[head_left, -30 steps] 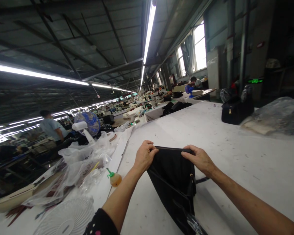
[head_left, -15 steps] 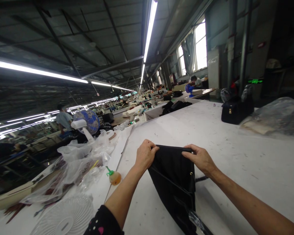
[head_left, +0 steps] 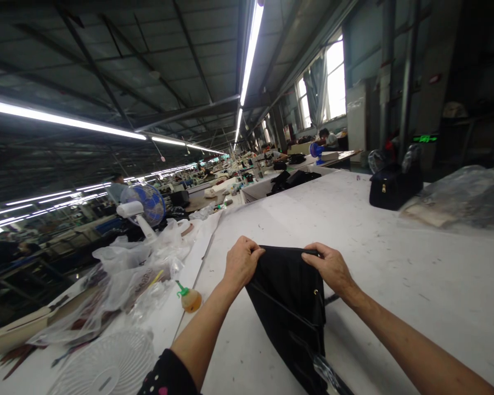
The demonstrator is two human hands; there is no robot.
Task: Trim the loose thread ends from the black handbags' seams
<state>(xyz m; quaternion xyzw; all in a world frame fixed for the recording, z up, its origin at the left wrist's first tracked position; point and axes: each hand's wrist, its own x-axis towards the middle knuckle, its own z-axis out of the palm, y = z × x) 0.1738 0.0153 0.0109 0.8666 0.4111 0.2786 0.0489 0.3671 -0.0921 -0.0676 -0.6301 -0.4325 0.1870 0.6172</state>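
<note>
A black bag (head_left: 286,299) hangs between my hands above the white table (head_left: 395,285). My left hand (head_left: 243,258) pinches the left end of its top edge. At the right end of that edge, my right hand (head_left: 327,264) grips it between thumb and fingers. A small gold-coloured metal ring shows on the bag's right side. Its plastic-wrapped handle (head_left: 329,373) dangles at the lower right. What lies inside the bag is hidden.
On the left sit an oil bottle with a green cap (head_left: 189,299), crumpled clear plastic (head_left: 127,255), a white fan grille (head_left: 107,362) and a blue fan (head_left: 146,203). Another black bag (head_left: 395,187) stands at the back right beside a plastic-covered bundle (head_left: 461,195).
Both hands still grip the bag's top edge. The whole view has shifted slightly, so hands and bag appear a little further left.
</note>
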